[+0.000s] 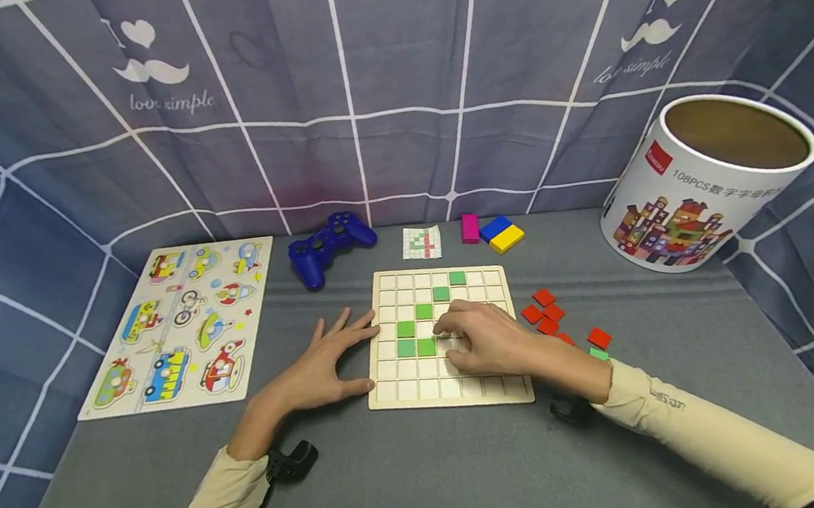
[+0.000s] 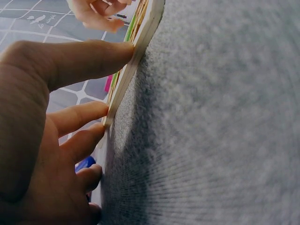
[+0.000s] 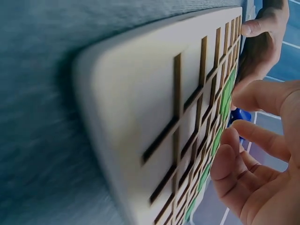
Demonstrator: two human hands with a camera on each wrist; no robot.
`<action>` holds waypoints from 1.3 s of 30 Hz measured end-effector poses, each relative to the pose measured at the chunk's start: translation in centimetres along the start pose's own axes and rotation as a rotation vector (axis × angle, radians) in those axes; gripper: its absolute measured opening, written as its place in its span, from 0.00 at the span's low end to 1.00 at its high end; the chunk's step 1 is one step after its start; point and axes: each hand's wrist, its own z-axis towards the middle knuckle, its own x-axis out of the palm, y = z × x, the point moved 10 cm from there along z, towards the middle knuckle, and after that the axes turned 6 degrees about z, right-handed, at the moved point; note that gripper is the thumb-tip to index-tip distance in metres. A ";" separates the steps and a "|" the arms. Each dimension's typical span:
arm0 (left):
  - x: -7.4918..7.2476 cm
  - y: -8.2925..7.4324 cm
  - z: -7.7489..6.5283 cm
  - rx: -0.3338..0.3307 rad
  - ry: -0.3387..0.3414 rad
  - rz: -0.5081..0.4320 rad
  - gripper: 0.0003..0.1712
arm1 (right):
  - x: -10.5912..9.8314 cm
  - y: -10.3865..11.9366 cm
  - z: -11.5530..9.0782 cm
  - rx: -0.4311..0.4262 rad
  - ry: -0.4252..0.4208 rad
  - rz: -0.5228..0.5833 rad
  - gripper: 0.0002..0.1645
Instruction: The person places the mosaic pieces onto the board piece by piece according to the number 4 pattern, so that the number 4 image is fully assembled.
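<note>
And here's my left hand, fingers spread wide, thumb and 2 fingertips up against the edge of a pale wooden square grid board at its 8 to 9 o'clock side. That board lies flat on the dark grey cloth, right in front of me.

Over to my right hand, reaching in from 4 o'clock! It hovers low over the grid, fingers bent, my thumb standing clear of my forefinger with a visible gap. I cannot tell whether a fingertip touches the wood.

On the grid I count 6 flat square green tiles: 4 step down in a diagonal from the 1 o'clock side towards 9 o'clock, and 2 sit side by side beneath the lowest.

Just off the board at 3 o'clock, flat square red tiles lie scattered, my right forearm partly over them, with a loose green tile beside my sleeve.

Round the dial now: a small white pattern card at 12, magenta, blue and yellow rectangular blocks at 1, a big white printed tub at 2, a colourful vehicle puzzle board at 9, and a blue plastic game controller at 10 to 11.
</note>
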 end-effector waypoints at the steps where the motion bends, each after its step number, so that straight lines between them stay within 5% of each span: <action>1: 0.0 0.0 0.0 -0.001 0.000 0.001 0.47 | -0.2 -0.2 -0.3 0.003 -0.003 0.000 0.16; 18: -0.1 -0.1 0.2 0.004 -0.006 -0.002 0.47 | -3.6 -2.9 -6.6 0.092 -0.055 0.039 0.19; 29: -0.2 -0.1 -0.1 0.013 -0.011 0.001 0.47 | -7.5 -5.0 -9.9 0.142 -0.193 0.070 0.22; 39: -0.1 -0.1 0.1 0.008 0.002 0.000 0.47 | -8.6 -7.1 -13.4 0.178 -0.223 -0.014 0.24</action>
